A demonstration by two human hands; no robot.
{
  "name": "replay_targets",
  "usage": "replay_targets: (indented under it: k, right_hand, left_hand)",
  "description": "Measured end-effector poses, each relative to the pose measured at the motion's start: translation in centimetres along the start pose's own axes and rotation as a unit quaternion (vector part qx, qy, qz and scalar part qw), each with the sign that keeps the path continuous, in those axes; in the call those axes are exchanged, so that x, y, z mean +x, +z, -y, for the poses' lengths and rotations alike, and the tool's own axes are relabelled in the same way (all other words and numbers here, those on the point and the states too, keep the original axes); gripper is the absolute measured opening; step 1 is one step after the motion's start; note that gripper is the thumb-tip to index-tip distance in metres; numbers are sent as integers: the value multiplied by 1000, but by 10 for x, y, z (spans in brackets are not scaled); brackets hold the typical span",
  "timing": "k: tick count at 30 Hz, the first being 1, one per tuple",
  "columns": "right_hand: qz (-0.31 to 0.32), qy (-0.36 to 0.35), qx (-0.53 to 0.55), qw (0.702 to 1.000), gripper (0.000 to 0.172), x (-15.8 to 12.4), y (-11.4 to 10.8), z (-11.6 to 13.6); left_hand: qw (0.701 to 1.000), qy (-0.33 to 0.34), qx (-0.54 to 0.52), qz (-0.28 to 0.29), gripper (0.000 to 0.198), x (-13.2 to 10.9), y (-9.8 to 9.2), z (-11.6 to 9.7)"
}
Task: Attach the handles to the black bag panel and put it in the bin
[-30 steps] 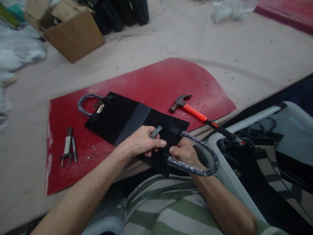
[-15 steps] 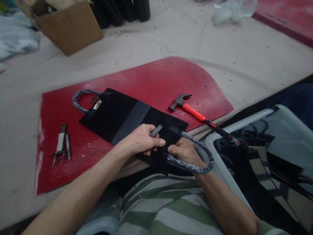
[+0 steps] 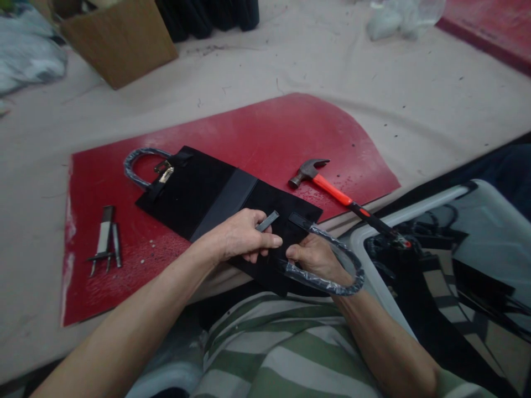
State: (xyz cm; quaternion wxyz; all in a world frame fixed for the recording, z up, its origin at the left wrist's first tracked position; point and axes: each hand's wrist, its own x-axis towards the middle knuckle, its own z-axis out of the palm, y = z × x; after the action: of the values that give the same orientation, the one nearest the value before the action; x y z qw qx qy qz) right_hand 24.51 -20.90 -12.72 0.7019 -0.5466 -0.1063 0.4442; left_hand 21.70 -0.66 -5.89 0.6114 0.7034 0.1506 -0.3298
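Note:
A flat, opened-out black bag (image 3: 194,199) lies across the red mat, its near end tilted over the table edge. Plastic-wrapped handles (image 3: 359,266) curve out at both ends, and a gold-coloured clasp (image 3: 166,174) sits by the far one. My left hand (image 3: 244,235) is closed over the bag, with a short grey strip (image 3: 267,221) sticking out between thumb and fingers. I cannot tell whether the strip is attached to the bag. Through the near handle's loop, my right hand (image 3: 317,255) grips the bag's end, thumb on top and fingers hidden underneath.
On the red mat (image 3: 290,127) lie a claw hammer (image 3: 332,189), a pronged metal tool (image 3: 103,237) and a thin metal rod (image 3: 116,246). A white bin (image 3: 373,279) with black pieces stands at right. A cardboard box (image 3: 120,41) sits at the back left.
The view has shifted slightly. Both hands keep nearly the same hold on the bag and strip.

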Motion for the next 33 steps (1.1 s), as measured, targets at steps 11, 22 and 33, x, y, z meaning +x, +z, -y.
replay_targets:
  k: [11,22,33]
  right_hand:
    - [-2,3,1,1000,26,-1,2,4]
    - [-38,15,-10,999,27,-4,7,5]
    - [-31,6,-13,999,26,-5,9,8]
  left_hand:
    - [1000,16,-6,5,29,-5,0,1]
    - [999,18,32,-22,28,-9,3,-1]
    - [999,28,13,-16,27,-8,3,3]
